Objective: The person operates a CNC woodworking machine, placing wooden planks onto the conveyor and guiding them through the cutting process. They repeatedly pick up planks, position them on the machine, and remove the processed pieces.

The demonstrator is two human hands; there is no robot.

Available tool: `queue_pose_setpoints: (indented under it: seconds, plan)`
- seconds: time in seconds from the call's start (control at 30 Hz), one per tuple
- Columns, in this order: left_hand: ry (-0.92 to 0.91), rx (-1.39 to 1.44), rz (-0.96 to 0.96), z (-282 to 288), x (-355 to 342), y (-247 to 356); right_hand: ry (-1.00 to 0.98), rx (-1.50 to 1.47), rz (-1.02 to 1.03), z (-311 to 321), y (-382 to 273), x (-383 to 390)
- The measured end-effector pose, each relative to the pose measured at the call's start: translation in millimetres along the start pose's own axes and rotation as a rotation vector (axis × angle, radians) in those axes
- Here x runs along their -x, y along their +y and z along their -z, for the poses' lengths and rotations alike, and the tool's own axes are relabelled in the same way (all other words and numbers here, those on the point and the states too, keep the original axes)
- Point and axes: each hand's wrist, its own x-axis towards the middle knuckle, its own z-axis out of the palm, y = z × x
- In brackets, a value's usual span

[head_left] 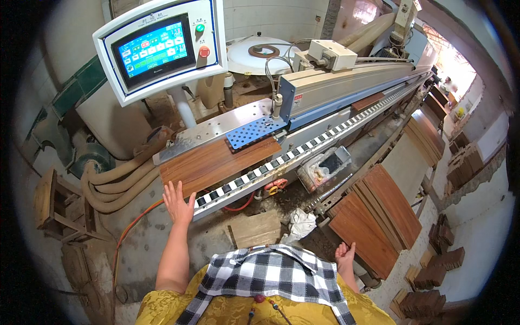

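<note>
My left hand [177,201] is stretched forward with fingers spread, its fingertips at the near edge of a brown wood-grain panel [216,161]. The panel lies flat on the infeed of a long grey machine, beside the black-and-white conveyor track [303,149] and partly under a blue perforated plate [253,131]. My right hand [344,254] hangs low at my right side, fingers loosely curled, holding nothing. It is close to the near end of a stack of brown panels [374,216] resting on a low support.
A control box with a lit touchscreen [157,47] stands on a post at upper left. Beige hoses [116,181] curl on the floor left. A wooden stool [59,208] stands far left. Panel stacks [425,138] and small wood pieces [433,271] lie right. An orange cable [135,222] crosses the floor.
</note>
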Motion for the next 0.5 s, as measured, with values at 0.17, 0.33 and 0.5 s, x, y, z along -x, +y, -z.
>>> queue_pose_setpoints:
  seconds: [0.17,0.33,0.5]
  plan:
    - [-0.025,0.007,0.002,-4.1,-1.3,-1.6,0.054,-0.163,0.021,23.2,-6.8,-57.5]
    - [-0.009,0.037,-0.014,-7.0,-1.5,-7.3,-0.094,-0.097,-0.038,28.0,18.0,-51.1]
    - [-0.035,0.144,-0.015,-2.3,0.3,-21.0,-0.125,-0.07,-0.103,23.2,30.5,-34.0]
